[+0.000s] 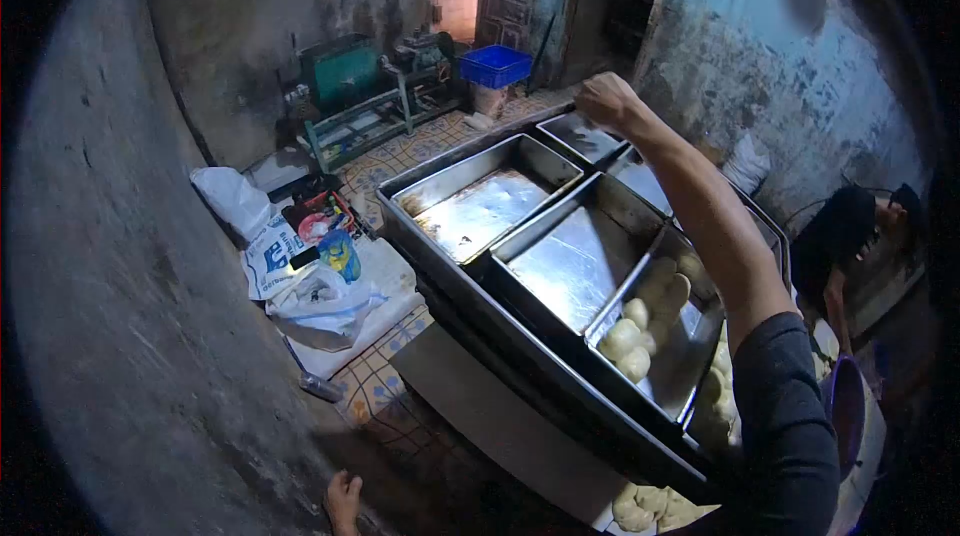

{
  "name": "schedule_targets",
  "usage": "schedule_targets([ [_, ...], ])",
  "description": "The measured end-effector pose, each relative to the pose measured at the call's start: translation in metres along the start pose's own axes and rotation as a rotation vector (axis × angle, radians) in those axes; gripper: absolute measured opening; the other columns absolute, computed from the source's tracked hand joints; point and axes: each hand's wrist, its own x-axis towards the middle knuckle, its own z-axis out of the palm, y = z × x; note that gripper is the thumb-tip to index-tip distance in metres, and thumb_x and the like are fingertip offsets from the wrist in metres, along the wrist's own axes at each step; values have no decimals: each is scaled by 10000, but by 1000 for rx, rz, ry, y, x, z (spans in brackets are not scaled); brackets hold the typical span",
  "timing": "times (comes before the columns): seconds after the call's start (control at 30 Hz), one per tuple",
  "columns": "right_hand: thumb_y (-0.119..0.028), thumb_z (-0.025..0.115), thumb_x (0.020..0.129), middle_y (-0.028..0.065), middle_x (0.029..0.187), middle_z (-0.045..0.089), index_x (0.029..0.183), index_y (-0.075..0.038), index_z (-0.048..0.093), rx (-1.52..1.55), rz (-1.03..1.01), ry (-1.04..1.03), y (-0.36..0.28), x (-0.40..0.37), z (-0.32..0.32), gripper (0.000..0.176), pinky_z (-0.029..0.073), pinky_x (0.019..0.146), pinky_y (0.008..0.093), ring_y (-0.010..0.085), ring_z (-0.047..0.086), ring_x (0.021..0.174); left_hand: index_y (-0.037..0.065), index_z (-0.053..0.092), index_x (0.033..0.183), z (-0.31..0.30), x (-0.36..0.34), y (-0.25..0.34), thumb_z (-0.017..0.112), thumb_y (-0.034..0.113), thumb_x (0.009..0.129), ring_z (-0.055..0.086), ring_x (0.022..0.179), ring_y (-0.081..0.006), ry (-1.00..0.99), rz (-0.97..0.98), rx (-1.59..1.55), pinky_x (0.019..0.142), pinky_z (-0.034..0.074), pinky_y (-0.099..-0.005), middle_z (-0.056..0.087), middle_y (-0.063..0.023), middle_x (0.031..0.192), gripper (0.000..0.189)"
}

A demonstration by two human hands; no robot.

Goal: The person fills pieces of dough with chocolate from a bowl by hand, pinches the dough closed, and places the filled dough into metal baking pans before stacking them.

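Observation:
My right arm reaches across the metal baking pans, and my right hand (608, 104) is closed in a fist above the far pan (580, 139). Whatever the fist may hold is hidden. Low in the view, my left hand (343, 502) hangs beside the wall, fingers loosely curled and apart, with no object seen in it. Two bare pans, the left pan (480, 204) and the middle pan (575, 261), show shiny bottoms. Pale round dough balls (632, 341) sit in the nearer right pan (690, 336). The pans stand in a dark raised frame (440, 271).
Plastic bags (325, 311) and a phone-like dark object (304, 258) lie on a low platform at left. Behind stand a green machine (345, 71) and a blue crate (495, 64). A person (850, 236) bends near a purple tub (848, 411). More dough (640, 508) lies below.

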Motion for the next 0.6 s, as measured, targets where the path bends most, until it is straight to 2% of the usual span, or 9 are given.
schedule_targets([
  [0.03, -203, 610, 849, 139, 782, 713, 781, -79, 738, 176, 76, 160, 7, 5, 36, 191, 573, 689, 411, 300, 712, 786, -10, 620, 1236, 6, 0, -14, 768, 269, 839, 670, 981, -293, 30, -75, 55, 846, 530, -381, 679, -184, 1114, 507],
  [0.07, -213, 602, 847, 140, 790, 715, 773, -73, 736, 111, 27, 144, 6, 5, 36, 207, 574, 685, 414, 304, 712, 792, -6, 630, 1211, 7, 3, -42, 774, 282, 832, 663, 1007, -292, -28, 75, 90, 870, 531, -400, 667, -182, 1133, 497],
  [0.17, -221, 605, 828, 133, 794, 718, 765, -70, 736, 101, 40, 79, -6, -1, 13, 209, 576, 680, 418, 304, 713, 798, 8, 636, 1209, 34, 6, -72, 794, 280, 796, 675, 982, -296, -59, 1, -5, 853, 537, -410, 684, -176, 1089, 520],
  [0.2, -220, 610, 820, 128, 792, 718, 765, -71, 736, 128, 76, 54, -10, -2, 8, 203, 576, 680, 419, 302, 714, 799, 7, 613, 1241, 32, -9, -48, 778, 241, 793, 671, 998, -297, -83, -112, -18, 854, 536, -422, 681, -171, 1097, 531],
  [0.27, -195, 622, 804, 119, 788, 720, 762, -82, 739, 64, -2, 78, -8, -2, 11, 169, 576, 676, 417, 296, 716, 793, 3, 588, 1264, 54, 18, -97, 755, 215, 801, 652, 1052, -306, -145, 57, 56, 880, 525, -422, 663, -178, 1142, 536],
  [0.3, -182, 627, 796, 115, 787, 721, 760, -87, 741, 31, -42, 91, -7, -1, 12, 152, 576, 674, 416, 292, 717, 789, 1, 575, 1276, 55, 18, -93, 744, 201, 805, 642, 1079, -310, -175, 142, 90, 893, 519, -422, 654, -181, 1164, 539],
  [0.33, -170, 640, 786, 97, 772, 722, 757, -114, 746, 91, -17, 94, -8, -3, 14, 123, 575, 661, 404, 280, 718, 769, -8, 601, 1206, 41, -4, -59, 699, 154, 826, 639, 1038, -295, -190, 105, 216, 885, 512, -416, 654, -182, 1102, 424],
  [0.43, -181, 644, 783, 86, 783, 725, 750, -125, 741, 14, -72, 107, -7, -5, 13, 117, 574, 653, 390, 276, 716, 759, -8, 607, 1173, 100, 45, -147, 678, 126, 826, 640, 1014, -298, 37, -10, -75, 878, 504, -409, 660, -184, 1070, 379],
  [0.6, -207, 634, 783, 96, 756, 710, 711, -135, 720, 84, -34, 75, -8, -7, 11, 133, 575, 646, 390, 282, 714, 748, -4, 523, 1306, 61, 9, -47, 626, 134, 865, 587, 1157, -335, -280, -46, 130, 966, 475, -414, 612, -185, 1238, 474],
])
